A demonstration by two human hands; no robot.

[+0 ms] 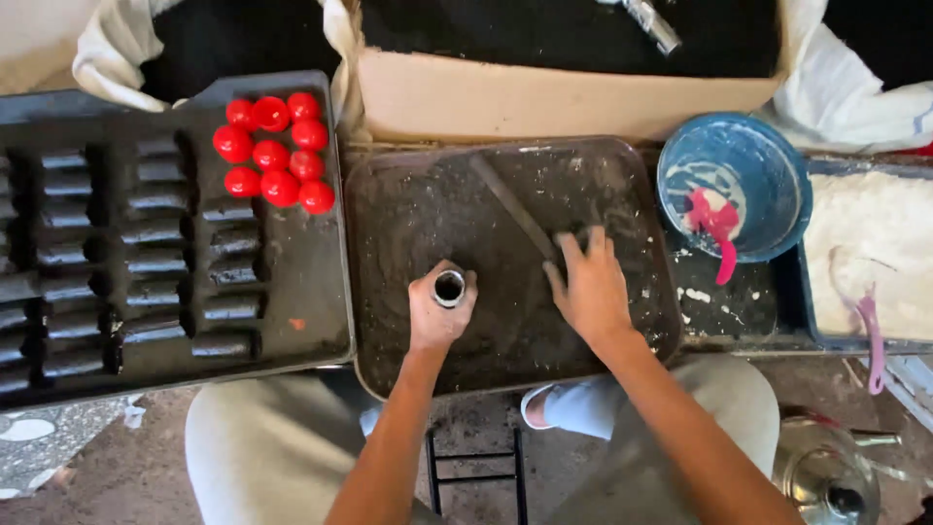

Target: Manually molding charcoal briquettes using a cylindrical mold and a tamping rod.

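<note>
Wrapping its fingers round a small upright tube (449,288), the left hand (439,313) keeps a closed grip on it, the tube's dark open mouth facing up at the camera. The tube stands on a dark, powder-covered tray (408,204) in front of the person. The right hand (589,287) lies flat and open on the same tray, fingers spread, holding nothing; its fingertips touch the lower end of a thin flat stick (510,206) that runs aslant across the tray.

To the left sits a black tray (316,292) carrying rows of dark cylinders (155,262), with a cluster of red balls (275,154) at its upper right corner. Behind the middle tray stands a cardboard box (544,97) filled with dark powder. To the right is a blue bowl (773,156) smeared with white, a pink spoon (721,231) resting in it and hanging over its rim. Further right, a tub of white powder (875,253) holds a second pink utensil (868,321). A metal kettle (828,476) stands on the floor near the person's right knee.
</note>
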